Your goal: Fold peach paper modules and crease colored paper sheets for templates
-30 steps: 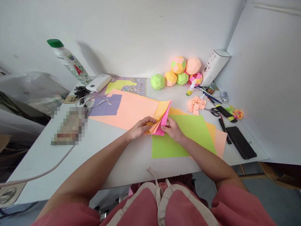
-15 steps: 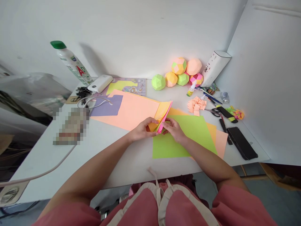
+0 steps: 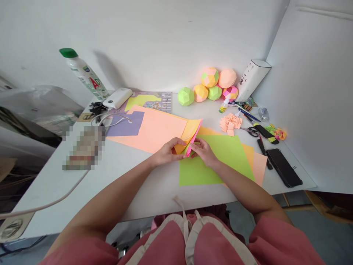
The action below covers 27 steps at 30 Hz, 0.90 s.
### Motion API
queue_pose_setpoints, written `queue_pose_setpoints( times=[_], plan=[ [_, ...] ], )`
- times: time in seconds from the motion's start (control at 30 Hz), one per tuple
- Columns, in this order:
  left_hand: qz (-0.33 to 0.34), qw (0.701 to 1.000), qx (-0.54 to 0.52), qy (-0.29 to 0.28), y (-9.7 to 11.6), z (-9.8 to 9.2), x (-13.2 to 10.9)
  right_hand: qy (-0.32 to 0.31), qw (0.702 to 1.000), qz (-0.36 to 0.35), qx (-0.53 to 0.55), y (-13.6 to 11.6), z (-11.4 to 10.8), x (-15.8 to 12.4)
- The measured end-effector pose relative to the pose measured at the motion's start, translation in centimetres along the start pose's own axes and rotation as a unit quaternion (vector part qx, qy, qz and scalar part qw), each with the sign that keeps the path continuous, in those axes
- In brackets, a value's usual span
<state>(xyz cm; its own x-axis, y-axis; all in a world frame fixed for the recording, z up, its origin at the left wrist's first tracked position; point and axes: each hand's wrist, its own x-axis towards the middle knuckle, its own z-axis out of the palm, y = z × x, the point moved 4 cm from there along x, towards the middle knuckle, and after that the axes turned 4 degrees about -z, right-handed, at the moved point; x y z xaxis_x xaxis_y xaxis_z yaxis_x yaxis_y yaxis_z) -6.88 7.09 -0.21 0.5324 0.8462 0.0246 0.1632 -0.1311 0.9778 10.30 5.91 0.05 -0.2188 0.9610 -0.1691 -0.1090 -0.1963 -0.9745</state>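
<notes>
My left hand (image 3: 170, 152) grips the near left part of a small stack of coloured paper sheets (image 3: 191, 129), orange with green and bright pink edges showing. On the right side, my right hand (image 3: 203, 151) pinches the same sheets at their pink edge. The stack is tilted up between both hands. Beneath my right hand lies a large green sheet (image 3: 216, 162), over orange and peach ones. A wide peach sheet (image 3: 162, 127) spreads out behind my left hand. Fingertips under the paper are partly hidden.
Faceted paper balls (image 3: 210, 78) stand against the wall. Nearby are a glue bottle (image 3: 224, 105), peach paper pieces (image 3: 230, 123), scissors (image 3: 252, 131), a cutter (image 3: 266, 133) and a black phone (image 3: 284, 168). A tall bottle (image 3: 87, 75) and a white cable (image 3: 68, 193) are on the left.
Hardly anything differs. The sheets and the fingers on them have shifted very slightly; both hands keep their hold.
</notes>
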Motion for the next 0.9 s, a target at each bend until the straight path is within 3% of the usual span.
queue_pose_setpoints(
  times=[0.9],
  plan=[
    [-0.032, 0.996, -0.076, -0.028, 0.11, 0.10, -0.30, -0.075, 0.996, -0.027, 0.034, 0.09, 0.20, -0.06]
  ],
)
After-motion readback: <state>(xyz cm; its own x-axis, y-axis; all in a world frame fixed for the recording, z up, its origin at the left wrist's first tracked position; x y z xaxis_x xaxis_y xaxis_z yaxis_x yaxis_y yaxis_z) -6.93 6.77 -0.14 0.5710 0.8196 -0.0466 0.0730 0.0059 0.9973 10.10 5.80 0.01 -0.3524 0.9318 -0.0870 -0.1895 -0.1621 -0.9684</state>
